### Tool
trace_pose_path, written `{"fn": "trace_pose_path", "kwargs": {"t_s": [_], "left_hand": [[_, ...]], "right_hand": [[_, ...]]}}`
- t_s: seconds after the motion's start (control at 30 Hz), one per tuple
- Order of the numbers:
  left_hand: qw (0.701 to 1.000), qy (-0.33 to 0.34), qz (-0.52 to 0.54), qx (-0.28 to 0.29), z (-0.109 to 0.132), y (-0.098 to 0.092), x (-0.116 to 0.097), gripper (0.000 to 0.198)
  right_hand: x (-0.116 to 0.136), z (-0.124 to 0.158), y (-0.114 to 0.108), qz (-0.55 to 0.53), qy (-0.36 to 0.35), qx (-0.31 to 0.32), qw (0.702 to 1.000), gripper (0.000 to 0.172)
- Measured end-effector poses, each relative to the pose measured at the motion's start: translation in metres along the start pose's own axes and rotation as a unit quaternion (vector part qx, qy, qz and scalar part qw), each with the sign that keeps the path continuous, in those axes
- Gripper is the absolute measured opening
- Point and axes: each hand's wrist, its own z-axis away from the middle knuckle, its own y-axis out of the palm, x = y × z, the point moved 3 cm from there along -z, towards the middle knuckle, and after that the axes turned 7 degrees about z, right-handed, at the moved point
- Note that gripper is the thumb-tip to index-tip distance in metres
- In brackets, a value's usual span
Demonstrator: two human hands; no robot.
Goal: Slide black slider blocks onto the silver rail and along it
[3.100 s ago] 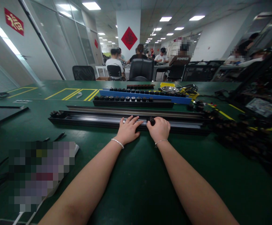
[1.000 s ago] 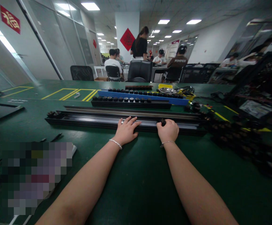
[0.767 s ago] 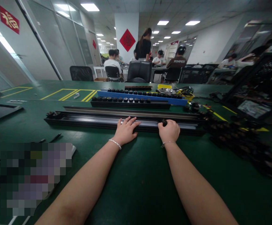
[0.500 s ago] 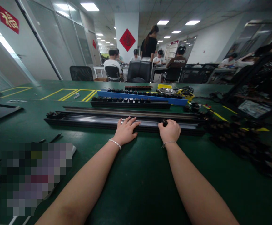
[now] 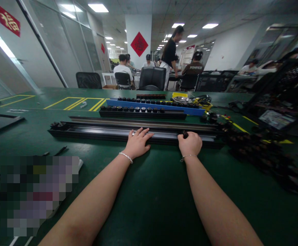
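Observation:
A long black metal rail (image 5: 92, 131) lies across the green table (image 5: 151, 194) in front of me. My left hand (image 5: 137, 143) rests flat on the rail's near edge, fingers spread and open. My right hand (image 5: 190, 143) is closed in a fist on a small black part (image 5: 185, 134) that sits in the rail, right of the left hand. A second, thinner rail (image 5: 138, 121) lies just behind the first.
Behind the rails are a black strip of small round parts (image 5: 141, 112) and a blue strip (image 5: 154, 104). A heap of black parts (image 5: 261, 150) lies to the right. A metal bowl (image 5: 181, 99) sits further back. People sit at desks beyond; one person stands.
My right hand has slid to the right along the rail with the small black part. My left hand has stayed in place. A person in the background stood up and walked right.

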Motion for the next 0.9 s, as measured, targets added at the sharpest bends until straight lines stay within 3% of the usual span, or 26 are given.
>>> {"fn": "trace_pose_path", "kwargs": {"t_s": [0.33, 0.9], "left_hand": [[1.000, -0.004, -0.013, 0.008, 0.000, 0.000, 0.000, 0.056], [1.000, 0.000, -0.005, -0.002, 0.001, 0.000, 0.000, 0.056]], "right_hand": [[-0.008, -0.003, -0.002, 0.010, -0.055, 0.044, 0.997, 0.036], [-0.026, -0.011, -0.004, 0.003, -0.020, 0.001, 1.000, 0.034]]}}
